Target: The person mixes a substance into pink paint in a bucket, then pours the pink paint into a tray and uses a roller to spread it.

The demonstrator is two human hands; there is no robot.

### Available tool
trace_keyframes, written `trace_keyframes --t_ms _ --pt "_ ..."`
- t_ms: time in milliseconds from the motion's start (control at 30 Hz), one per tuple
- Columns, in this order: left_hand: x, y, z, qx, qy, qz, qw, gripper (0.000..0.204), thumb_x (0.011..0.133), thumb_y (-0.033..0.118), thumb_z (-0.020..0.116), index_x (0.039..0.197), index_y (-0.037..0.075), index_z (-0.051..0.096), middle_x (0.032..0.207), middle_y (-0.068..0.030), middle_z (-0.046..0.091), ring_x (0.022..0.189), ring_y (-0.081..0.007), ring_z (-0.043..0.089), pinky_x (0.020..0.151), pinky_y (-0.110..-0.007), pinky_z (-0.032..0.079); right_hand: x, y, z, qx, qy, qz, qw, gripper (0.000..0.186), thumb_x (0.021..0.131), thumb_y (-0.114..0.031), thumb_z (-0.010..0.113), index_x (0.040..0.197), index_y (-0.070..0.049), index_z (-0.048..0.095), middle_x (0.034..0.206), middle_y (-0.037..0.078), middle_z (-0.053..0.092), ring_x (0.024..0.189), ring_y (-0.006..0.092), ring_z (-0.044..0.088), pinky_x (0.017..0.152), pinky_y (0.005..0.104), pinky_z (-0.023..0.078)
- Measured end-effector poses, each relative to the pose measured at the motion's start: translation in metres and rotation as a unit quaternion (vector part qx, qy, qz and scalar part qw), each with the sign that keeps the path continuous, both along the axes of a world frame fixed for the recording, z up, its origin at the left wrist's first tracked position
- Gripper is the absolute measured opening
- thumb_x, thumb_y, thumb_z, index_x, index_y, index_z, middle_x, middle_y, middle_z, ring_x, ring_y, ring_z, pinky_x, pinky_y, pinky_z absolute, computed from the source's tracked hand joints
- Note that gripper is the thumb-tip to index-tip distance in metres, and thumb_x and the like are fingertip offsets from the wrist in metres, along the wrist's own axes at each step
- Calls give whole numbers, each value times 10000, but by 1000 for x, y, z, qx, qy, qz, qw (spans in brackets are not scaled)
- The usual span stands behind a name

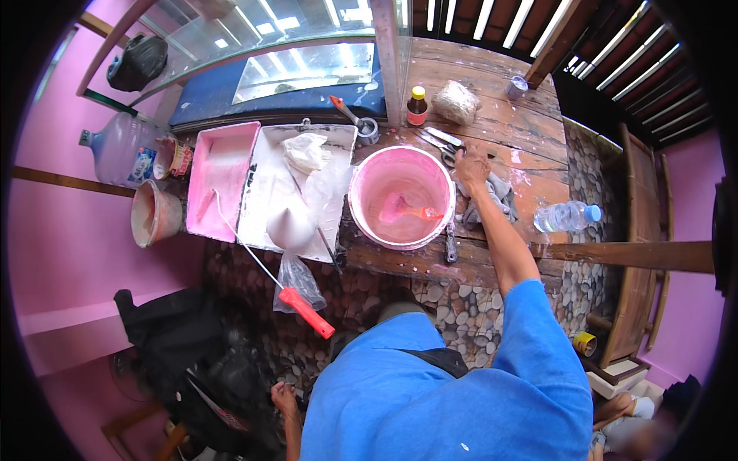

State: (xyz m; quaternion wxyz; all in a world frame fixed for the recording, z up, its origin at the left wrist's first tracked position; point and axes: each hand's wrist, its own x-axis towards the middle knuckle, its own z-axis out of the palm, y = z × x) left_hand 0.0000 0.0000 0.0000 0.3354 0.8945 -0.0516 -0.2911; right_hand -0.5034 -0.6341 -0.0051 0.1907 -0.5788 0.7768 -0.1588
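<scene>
My right hand [472, 163] reaches to metal tools [440, 142] behind the bucket, its fingers curled on one of them, with a grey cloth [501, 201] beneath the wrist. The white bucket [360, 201] holds pink paint and an orange-handled brush [421, 213]; a dark-handled tool [450, 246] lies beside it. My left hand [284, 396] hangs low near a black bag, fingers curled, their contents unclear. Left of the bucket sit a pink paint tray [221, 154] and a white tray [261, 223]. A roller with red handle [306, 311] leans out over the table's edge.
A water bottle [566, 217], capped bottle [417, 107] and wrapped lump [456, 102] are on the wooden table [523, 123]. A large jug [123, 150] and small bucket [156, 217] stand left. Black bags [177, 338] are lower left. Another person [623, 422] is at lower right.
</scene>
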Motion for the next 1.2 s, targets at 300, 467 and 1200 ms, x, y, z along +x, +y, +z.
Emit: trace_keyframes --t_ms 300,467,1200 --pt "-8 -128 56 -158 -108 -65 979 152 912 94 616 1037 23 569 849 -29 587 719 -86 576 627 -200 469 -51 -23 -25 -104 188 123 969 348 782 -240 623 1101 -102 631 1141 129 603 1102 336 539 973 522 369" --pt "-30 -269 121 -181 -185 -273 927 203 905 148 642 1026 -13 618 916 -43 633 821 -131 613 721 -278 513 -54 -15 -27 -102 218 145 960 300 777 -238 640 1026 -70 651 1082 158 619 1062 347 560 927 484 409" --pt "-40 -512 156 -143 -56 -613 775 320 813 215 734 1077 40 682 1082 -101 677 1015 -182 629 890 -301 479 60 227 156 -227 -273 -83 931 300 888 -259 605 1044 -16 523 783 40 526 687 122 498 636 293 431"
